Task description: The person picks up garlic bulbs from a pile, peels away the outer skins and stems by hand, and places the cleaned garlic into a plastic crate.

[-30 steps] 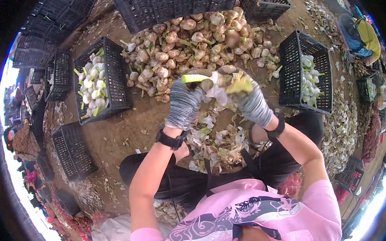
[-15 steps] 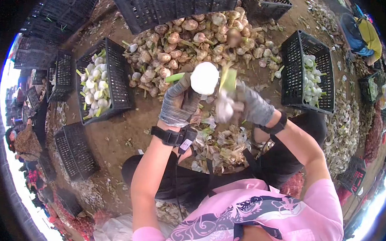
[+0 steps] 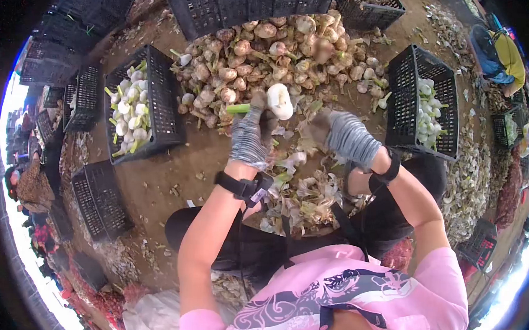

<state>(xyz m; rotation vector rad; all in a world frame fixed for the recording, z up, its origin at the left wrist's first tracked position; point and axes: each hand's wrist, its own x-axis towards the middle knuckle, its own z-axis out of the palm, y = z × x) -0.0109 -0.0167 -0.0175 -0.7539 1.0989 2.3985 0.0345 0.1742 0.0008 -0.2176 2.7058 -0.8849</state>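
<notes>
A peeled white garlic bulb (image 3: 279, 101) with a short green stem pointing left is held in my left hand (image 3: 251, 135), which wears a grey striped glove. The fingers are closed around the bulb. Just to the right, my gloved right hand (image 3: 349, 138) is apart from the bulb, above the floor; its dark fingertips are blurred, so whether anything is between them cannot be made out. Beyond both hands lies a heap of unpeeled garlic (image 3: 233, 69). Below them, loose garlic skins (image 3: 307, 199) are piled between my legs.
A black crate (image 3: 166, 110) of peeled garlic stands at left, another crate (image 3: 397, 100) at right. Dark crates (image 3: 248, 8) stand behind the heap. An upturned-looking crate (image 3: 102, 202) lies at lower left. A person (image 3: 36, 184) sits at far left. Skins litter the floor.
The loose skin and green leaf seen blurred between my hands have gone from there. My right hand has shifted slightly left and lower; the bulb has tilted in my left hand.
</notes>
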